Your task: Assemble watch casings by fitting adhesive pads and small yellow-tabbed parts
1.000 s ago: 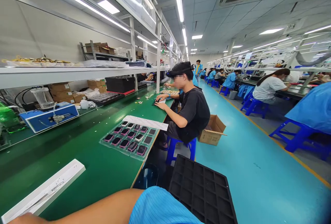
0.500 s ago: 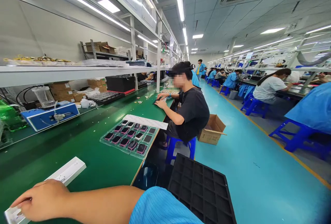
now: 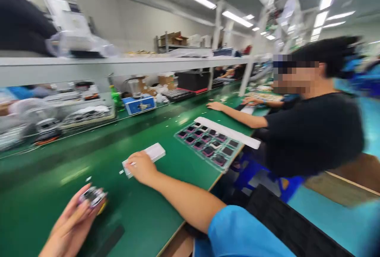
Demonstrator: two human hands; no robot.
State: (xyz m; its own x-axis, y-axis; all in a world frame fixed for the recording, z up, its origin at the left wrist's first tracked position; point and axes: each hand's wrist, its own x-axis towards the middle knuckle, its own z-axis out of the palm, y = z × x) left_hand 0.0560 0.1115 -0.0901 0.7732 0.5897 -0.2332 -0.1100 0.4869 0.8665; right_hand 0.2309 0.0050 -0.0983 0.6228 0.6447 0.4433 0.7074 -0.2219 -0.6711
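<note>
My right hand (image 3: 141, 167) rests on the near end of a long white strip (image 3: 151, 153) lying on the green bench (image 3: 166, 209); its fingers curl over the strip's end. My left hand (image 3: 69, 221) at the lower left holds a small dark device (image 3: 92, 196) at its fingertips, blurred by motion. Beyond the strip lies a clear tray (image 3: 209, 143) of small pink-edged devices, with a white sheet (image 3: 228, 132) along its far side.
A person in black (image 3: 311, 126) sits close on my right, arms on the bench. A black compartment tray (image 3: 285, 225) lies by my right side. A blue box (image 3: 139, 104) and clutter stand under a long shelf (image 3: 118, 65).
My view has swung left and downward. My right hand stays on the white strip's end. My left hand has come into view with a small device.
</note>
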